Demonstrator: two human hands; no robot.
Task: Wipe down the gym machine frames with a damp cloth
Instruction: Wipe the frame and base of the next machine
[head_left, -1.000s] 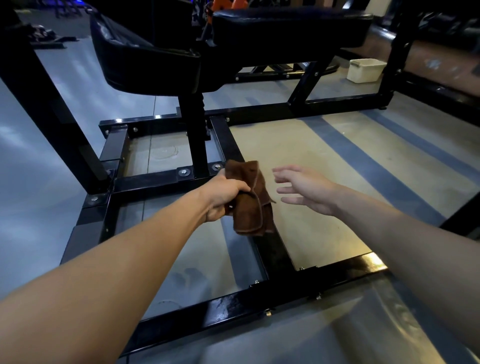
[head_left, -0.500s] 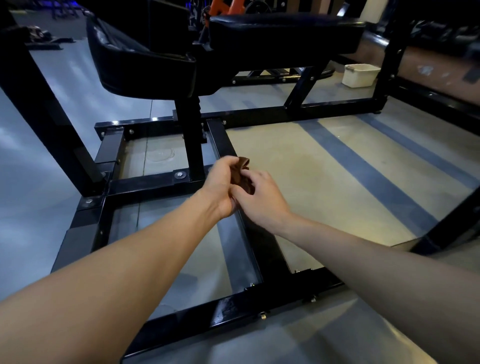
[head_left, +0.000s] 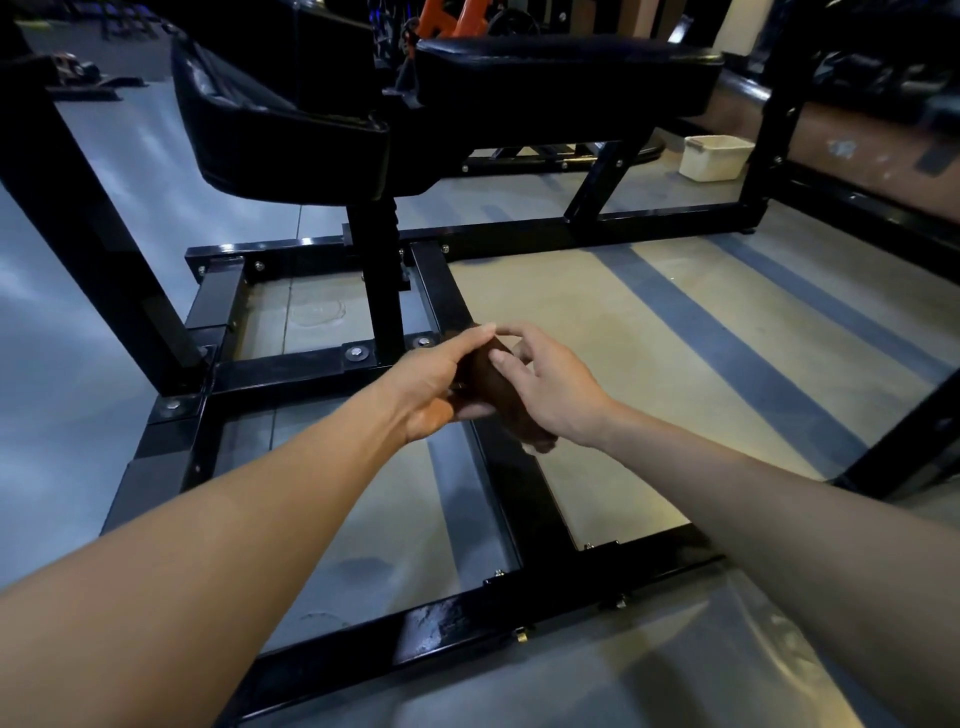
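Hands meet above the black machine frame (head_left: 441, 296) | left hand (head_left: 434, 384): fingers curled round the brown cloth (head_left: 493, 384) | right hand (head_left: 553, 387): fingers pinch the same cloth from the other side | cloth: bunched between both palms, over the frame's centre rail | white tub (head_left: 714, 156): on floor beyond the frame
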